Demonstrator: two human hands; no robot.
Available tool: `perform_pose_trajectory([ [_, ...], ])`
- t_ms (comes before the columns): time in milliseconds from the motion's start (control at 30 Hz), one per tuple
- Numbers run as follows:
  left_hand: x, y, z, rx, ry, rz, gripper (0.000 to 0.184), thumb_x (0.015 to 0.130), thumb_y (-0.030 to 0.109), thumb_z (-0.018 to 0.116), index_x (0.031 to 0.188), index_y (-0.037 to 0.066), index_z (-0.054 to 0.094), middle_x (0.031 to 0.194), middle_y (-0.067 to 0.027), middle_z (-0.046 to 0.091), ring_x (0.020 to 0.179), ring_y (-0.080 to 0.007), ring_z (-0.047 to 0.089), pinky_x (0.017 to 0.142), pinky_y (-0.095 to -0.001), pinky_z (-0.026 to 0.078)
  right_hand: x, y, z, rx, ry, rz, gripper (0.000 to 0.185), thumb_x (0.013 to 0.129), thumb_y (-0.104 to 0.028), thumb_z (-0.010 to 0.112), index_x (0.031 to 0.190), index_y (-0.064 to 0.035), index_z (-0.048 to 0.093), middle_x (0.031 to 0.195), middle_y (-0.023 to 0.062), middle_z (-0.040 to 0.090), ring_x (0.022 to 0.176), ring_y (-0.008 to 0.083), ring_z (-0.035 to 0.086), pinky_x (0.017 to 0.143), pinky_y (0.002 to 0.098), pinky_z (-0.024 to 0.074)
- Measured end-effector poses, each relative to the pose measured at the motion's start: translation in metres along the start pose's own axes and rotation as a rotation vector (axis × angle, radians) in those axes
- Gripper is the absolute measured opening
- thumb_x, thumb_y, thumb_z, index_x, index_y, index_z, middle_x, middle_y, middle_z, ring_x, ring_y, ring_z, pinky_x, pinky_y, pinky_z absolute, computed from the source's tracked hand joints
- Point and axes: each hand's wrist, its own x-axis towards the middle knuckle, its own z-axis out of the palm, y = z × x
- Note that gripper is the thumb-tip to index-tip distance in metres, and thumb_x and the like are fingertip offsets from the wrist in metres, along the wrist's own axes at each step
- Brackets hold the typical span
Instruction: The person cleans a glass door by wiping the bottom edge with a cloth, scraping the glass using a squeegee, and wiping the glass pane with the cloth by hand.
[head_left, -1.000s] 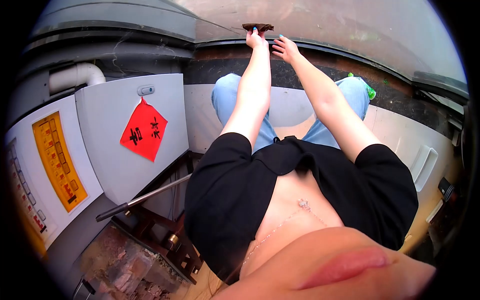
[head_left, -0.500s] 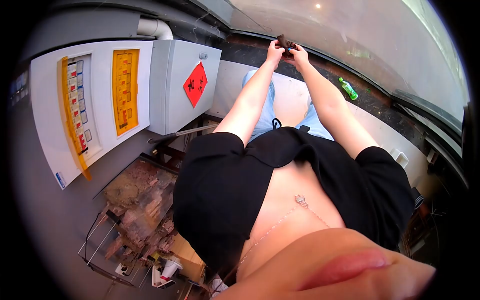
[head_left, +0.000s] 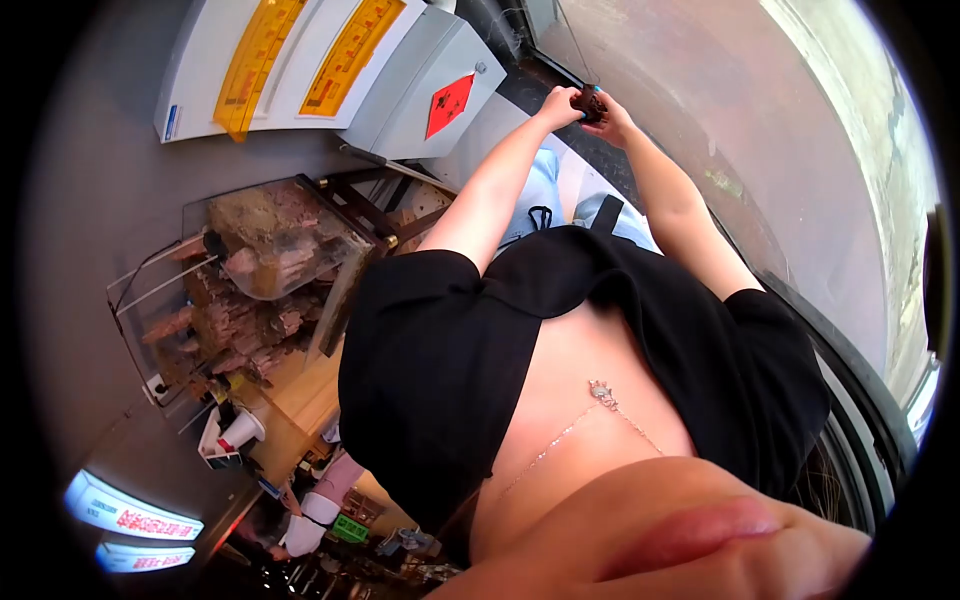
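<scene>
Head view, left hand (head_left: 560, 107) and right hand (head_left: 613, 122) pinching brown cloth (head_left: 591, 105), closed grey cabinet (head_left: 400, 112)

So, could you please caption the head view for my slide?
Both hands hold a dark brown item; a grey cabinet bears a red sign.

A grey wall (head_left: 110, 215) carries a white panel (head_left: 288, 80).

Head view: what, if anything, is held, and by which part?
A bunched brown cloth, by opposite sides, between left hand and right hand; exact finger placement unclear.
</scene>
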Motion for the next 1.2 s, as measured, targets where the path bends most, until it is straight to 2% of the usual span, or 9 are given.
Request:
perform_pose_trajectory([
  [133, -0.022, 0.004, 0.007, 0.092, 0.128, 0.025, 0.031, 0.051, 0.009, 0.061, 0.082, 0.008, 0.055, 0.082, -0.0110, 0.051, 0.087, -0.0230, 0.043, 0.075, -0.0297, 0.038, 0.008, 0.012, -0.004, -0.125, -0.125, -0.111, 0.028, 0.075, -0.022, 0.048, 0.099, -0.0083, 0.040, 0.096, 0.0073, 0.045, 0.091, 0.0202, 0.045, 0.068, 0.0391, 0.0433],
  [300, -0.050, 0.009, 0.014, 0.088, 0.281, 0.005, 0.032, 0.050, 0.009, 0.062, 0.081, 0.007, 0.053, 0.083, -0.0109, 0.049, 0.084, -0.0246, 0.046, 0.074, -0.0306, 0.039, 0.005, 0.016, -0.005, -0.202, -0.181, -0.112, 0.024, 0.073, -0.010, 0.045, 0.097, -0.0054, 0.040, 0.095, 0.0103, 0.045, 0.089, 0.0219, 0.045, 0.068, 0.0396, 0.0447],
  [400, -0.069, 0.021, 0.009, -0.015, 0.427, -0.134, 0.032, 0.049, 0.007, 0.063, 0.079, 0.005, 0.052, 0.083, -0.0116, 0.049, 0.081, -0.0256, 0.048, 0.073, -0.0310, 0.040, 0.008, 0.022, 0.002, -0.210, -0.213, -0.102, 0.026, 0.070, -0.004, 0.043, 0.096, -0.0041, 0.039, 0.094, 0.0119, 0.044, 0.088, 0.0240, 0.045, 0.068, 0.0406, 0.0443],
  [667, -0.095, -0.008, -0.033, 0.049, 0.613, -0.178, 0.030, 0.048, 0.005, 0.061, 0.076, 0.005, 0.052, 0.079, -0.0115, 0.051, 0.079, -0.0257, 0.048, 0.071, -0.0311, 0.040, 0.020, 0.043, 0.053, -0.346, -0.348, -0.146, 0.028, 0.065, 0.003, 0.043, 0.092, -0.0026, 0.043, 0.093, 0.0125, 0.043, 0.084, 0.0251, 0.046, 0.068, 0.0392, 0.0438],
  [733, -0.104, -0.011, -0.055, 0.049, 0.669, -0.172, 0.028, 0.049, 0.003, 0.060, 0.075, 0.005, 0.052, 0.079, -0.0115, 0.051, 0.079, -0.0253, 0.049, 0.070, -0.0314, 0.041, 0.020, 0.045, 0.079, -0.369, -0.347, -0.164, 0.028, 0.065, 0.003, 0.045, 0.092, -0.0026, 0.043, 0.093, 0.0124, 0.044, 0.080, 0.0244, 0.048, 0.067, 0.0388, 0.0438],
  [867, -0.116, -0.041, -0.103, 0.041, 0.798, -0.197, 0.027, 0.050, 0.000, 0.059, 0.076, 0.004, 0.053, 0.080, -0.0117, 0.051, 0.076, -0.0248, 0.051, 0.068, -0.0305, 0.042, 0.012, 0.051, 0.145, -0.733, -0.258, -0.154, 0.030, 0.069, -0.004, 0.048, 0.098, -0.0095, 0.044, 0.086, 0.0064, 0.050, 0.077, 0.0194, 0.051, 0.067, 0.0329, 0.0416],
  [900, -0.122, -0.049, -0.115, 0.012, 0.830, -0.208, 0.027, 0.051, -0.001, 0.058, 0.076, 0.004, 0.053, 0.080, -0.0116, 0.051, 0.075, -0.0247, 0.051, 0.068, -0.0302, 0.042, 0.019, 0.056, 0.160, -0.714, -0.295, -0.145, 0.030, 0.070, -0.008, 0.049, 0.099, -0.0125, 0.044, 0.083, 0.0042, 0.051, 0.075, 0.0171, 0.051, 0.064, 0.0308, 0.0402],
  [1067, -0.150, -0.065, -0.172, -0.046, 0.962, -0.417, 0.022, 0.054, 0.003, 0.057, 0.075, 0.005, 0.054, 0.080, -0.0106, 0.054, 0.077, -0.0232, 0.051, 0.070, -0.0304, 0.041, 0.071, 0.090, 0.233, -0.635, -0.385, -0.168, 0.029, 0.071, -0.007, 0.048, 0.100, -0.0049, 0.043, 0.082, 0.0097, 0.051, 0.071, 0.0187, 0.052, 0.060, 0.0275, 0.0448],
  [1200, -0.159, -0.102, -0.199, 0.107, 1.084, -0.415, 0.018, 0.055, 0.003, 0.058, 0.073, 0.004, 0.053, 0.079, -0.0118, 0.052, 0.076, -0.0252, 0.050, 0.069, -0.0319, 0.041, 0.088, 0.108, 0.282, -0.653, -0.351, -0.180, 0.028, 0.071, -0.006, 0.049, 0.098, -0.0012, 0.043, 0.084, 0.0110, 0.050, 0.073, 0.0199, 0.053, 0.059, 0.0273, 0.0463],
])
